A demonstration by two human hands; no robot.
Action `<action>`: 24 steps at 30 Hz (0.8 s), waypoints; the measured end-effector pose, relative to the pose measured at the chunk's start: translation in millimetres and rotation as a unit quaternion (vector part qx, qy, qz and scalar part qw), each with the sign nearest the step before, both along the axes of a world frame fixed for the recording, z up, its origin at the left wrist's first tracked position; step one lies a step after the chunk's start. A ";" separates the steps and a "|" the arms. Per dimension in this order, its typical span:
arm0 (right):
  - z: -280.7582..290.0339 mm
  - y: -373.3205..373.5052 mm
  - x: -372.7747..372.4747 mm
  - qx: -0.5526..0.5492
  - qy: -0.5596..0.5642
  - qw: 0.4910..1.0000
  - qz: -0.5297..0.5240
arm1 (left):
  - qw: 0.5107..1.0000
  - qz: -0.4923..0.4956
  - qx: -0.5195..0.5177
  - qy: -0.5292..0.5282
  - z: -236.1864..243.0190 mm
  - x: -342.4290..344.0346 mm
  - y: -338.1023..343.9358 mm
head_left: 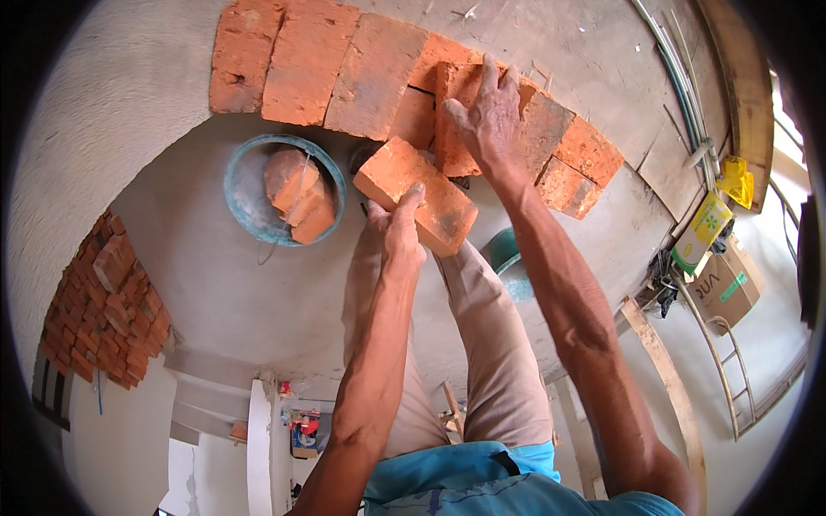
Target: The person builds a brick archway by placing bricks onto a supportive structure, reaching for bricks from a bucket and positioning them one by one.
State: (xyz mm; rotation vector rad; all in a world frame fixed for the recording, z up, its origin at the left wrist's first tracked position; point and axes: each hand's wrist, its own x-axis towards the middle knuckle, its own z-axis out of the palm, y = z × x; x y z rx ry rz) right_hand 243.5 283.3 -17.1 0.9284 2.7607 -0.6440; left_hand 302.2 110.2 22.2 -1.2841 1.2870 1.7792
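While the left hand (397,228) grasps a loose brick (443,211), its thumb laid on the upper face and its other fingers mostly hidden, that brick would probably handle best with the wrist straight and the fingertips clear of the lower edge. It is tilted, above the person's trousers (499,344) and close to the near edge of the brick row (379,77). A little farther off, the right hand (495,120) is spread over a second brick (453,144), right of the row's middle and higher than its neighbours; whether it grips or merely steadies that brick, I cannot tell. A full hold on both long sides seems safer there than a light touch, with no finger caught between brick faces. As the two bricks are so close together, moving one at a time should spare their corners from knocks. Near the row's near edge, toward its left end, a teal bucket (231,185) holds more bricks (292,185); its rim leaves little room for a careless elbow. Farthest away, well to the left, lies a large brick pile (103,301).
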 end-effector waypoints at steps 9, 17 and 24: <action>-14.3 -29.2 -8.9 0.090 -0.052 0.991 -0.086 | 0.997 -0.012 -0.040 -0.064 10.8 1.7 -13.7; -11.9 -24.7 -19.2 0.061 -0.096 0.989 -0.096 | 0.999 0.014 -0.025 -0.038 6.9 -3.8 -16.8; 2.5 -21.5 -45.1 -0.009 -0.081 0.986 -0.142 | 0.999 0.015 -0.039 -0.034 7.6 -1.8 -21.2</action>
